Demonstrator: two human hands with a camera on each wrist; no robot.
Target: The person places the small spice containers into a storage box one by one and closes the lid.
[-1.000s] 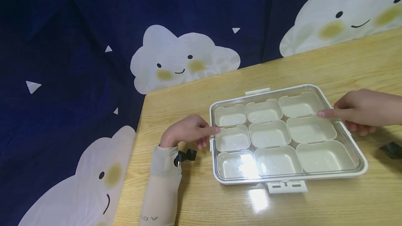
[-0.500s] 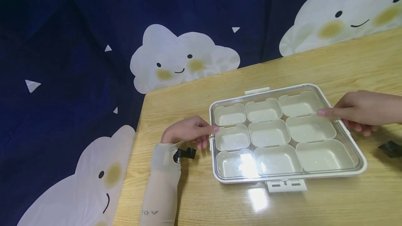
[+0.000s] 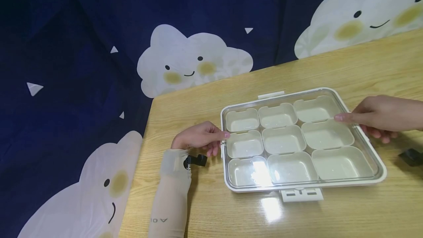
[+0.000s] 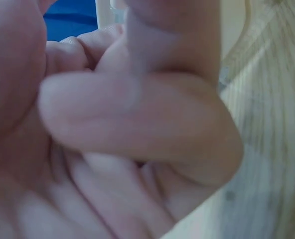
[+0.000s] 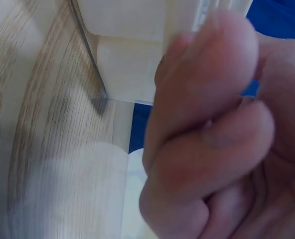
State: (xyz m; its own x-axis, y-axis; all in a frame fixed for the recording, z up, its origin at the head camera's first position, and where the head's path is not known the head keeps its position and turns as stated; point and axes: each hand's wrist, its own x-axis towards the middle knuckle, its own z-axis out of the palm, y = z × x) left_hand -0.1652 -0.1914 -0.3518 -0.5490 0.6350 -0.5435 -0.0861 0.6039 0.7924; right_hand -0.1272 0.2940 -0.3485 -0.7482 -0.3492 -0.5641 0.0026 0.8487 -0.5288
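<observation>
A shallow storage box with a white rim and clear lid is at the right of the head view. Through the lid show several cream bins in rows, with nothing in them. My left hand grips the box's left side, thumb over the rim and curled fingers beside it. At the opposite side my right hand holds on the same way, its thumb lying on the lid's edge. In the right wrist view, curled fingers are against the box's side; in the left wrist view, bent fingers hide most of it.
The box is over a light wooden table. A white latch sticks out at the near side, another latch at the far side. Behind hangs a dark blue curtain with smiling clouds. Black wrist mounts show near the hands.
</observation>
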